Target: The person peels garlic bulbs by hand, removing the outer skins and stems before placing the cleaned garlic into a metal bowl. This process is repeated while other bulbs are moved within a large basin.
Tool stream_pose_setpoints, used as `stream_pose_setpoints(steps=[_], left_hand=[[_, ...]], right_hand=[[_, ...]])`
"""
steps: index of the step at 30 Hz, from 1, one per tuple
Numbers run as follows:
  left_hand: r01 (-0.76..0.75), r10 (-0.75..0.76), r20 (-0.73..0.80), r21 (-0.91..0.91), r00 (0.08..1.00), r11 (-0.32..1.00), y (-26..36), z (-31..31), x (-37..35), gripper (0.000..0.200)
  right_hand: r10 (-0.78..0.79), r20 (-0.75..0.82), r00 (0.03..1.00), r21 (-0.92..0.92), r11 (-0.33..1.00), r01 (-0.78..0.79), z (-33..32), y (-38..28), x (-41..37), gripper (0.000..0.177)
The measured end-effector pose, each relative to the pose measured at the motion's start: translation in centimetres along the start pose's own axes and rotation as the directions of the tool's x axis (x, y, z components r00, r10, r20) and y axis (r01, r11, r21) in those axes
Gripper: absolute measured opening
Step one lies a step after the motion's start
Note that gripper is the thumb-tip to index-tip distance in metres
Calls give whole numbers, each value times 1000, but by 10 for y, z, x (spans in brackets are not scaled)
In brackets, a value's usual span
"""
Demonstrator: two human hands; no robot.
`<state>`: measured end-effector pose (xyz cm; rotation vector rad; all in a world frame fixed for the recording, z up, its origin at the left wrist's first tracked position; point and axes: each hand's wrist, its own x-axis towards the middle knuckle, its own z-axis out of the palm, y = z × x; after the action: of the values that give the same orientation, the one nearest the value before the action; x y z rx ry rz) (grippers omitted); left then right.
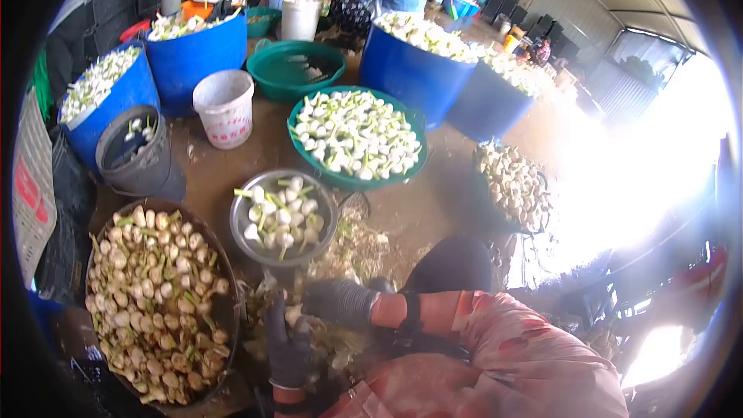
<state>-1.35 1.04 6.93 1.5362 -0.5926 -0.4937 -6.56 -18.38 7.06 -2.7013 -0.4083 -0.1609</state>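
Note:
My left hand [287,347], in a dark grey glove, is closed round a pale garlic bulb [293,314] with its fingers pointing away from me. Close on its right, my right hand [338,302], gloved too, is curled shut and blurred; what it grips is hidden. Peelings and cut leaves [352,344] lie beneath both hands. Just beyond them sits a steel bowl [330,234] holding peeled white garlic bulbs [282,213] with green stems. To the left, a wide dark basin [230,263] is heaped with unpeeled brownish garlic bulbs [159,294].
A green basin [424,156] of peeled garlic stands beyond the bowl. Blue tubs [193,62] full of garlic, a white bucket [224,120], a black bucket [147,162] and a green water basin [271,81] stand farther back. More garlic [515,186] is heaped rightward. Several people sit behind.

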Motion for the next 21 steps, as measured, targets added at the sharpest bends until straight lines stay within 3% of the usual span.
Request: stream_pose_setpoints(steps=[2,4,6,7,8,9,11,13,14,15,16,19,20,21], left_hand=[[-7,6,7,67,1000,998,9,0,-6,55],[-106,133,-74,290,988,951,1,2,-6,53],[-188,273,-154,418,949,889,-19,6,-7,51],[-103,107,-205,32,973,994,-36,6,-3,51],[12,-90,-202,-357,975,934,-54,4,-5,50],[113,-293,-149,-689,945,716,-74,6,-18,49],[185,-466,-67,-861,882,474,-72,7,-23,40],[179,-542,-51,-915,839,362,-59,5,-22,33],[161,-573,-73,-923,817,349,-52,4,-20,31],[142,-590,-111,-920,800,365,-47,2,-17,30],[125,-593,-162,-902,789,413,-45,0,-14,30],[145,-521,-304,-743,798,654,-67,-8,-4,31],[154,-406,-303,-607,862,780,-69,-7,-2,32],[127,-285,-297,-455,912,881,-71,-5,0,36]], right_hand=[[-62,93,994,9,998,62,34,16,0,24],[-176,114,978,38,984,173,76,47,4,22],[-225,192,955,212,960,183,43,36,5,28],[-257,230,939,319,931,177,30,25,3,32],[-220,329,918,248,958,141,26,18,3,37],[-87,350,933,341,939,-41,26,9,1,38],[185,374,909,525,765,-372,24,-13,-3,39],[133,547,827,548,690,-473,25,-12,-3,32],[65,527,847,418,849,-325,18,-15,0,31],[120,586,801,368,842,-395,15,-17,1,36],[157,781,605,30,957,-288,6,-20,11,47],[291,457,840,-158,957,-245,25,-15,-12,60],[334,353,874,-131,943,-307,20,-20,-4,77],[303,299,905,66,939,-337,17,-20,5,73]])
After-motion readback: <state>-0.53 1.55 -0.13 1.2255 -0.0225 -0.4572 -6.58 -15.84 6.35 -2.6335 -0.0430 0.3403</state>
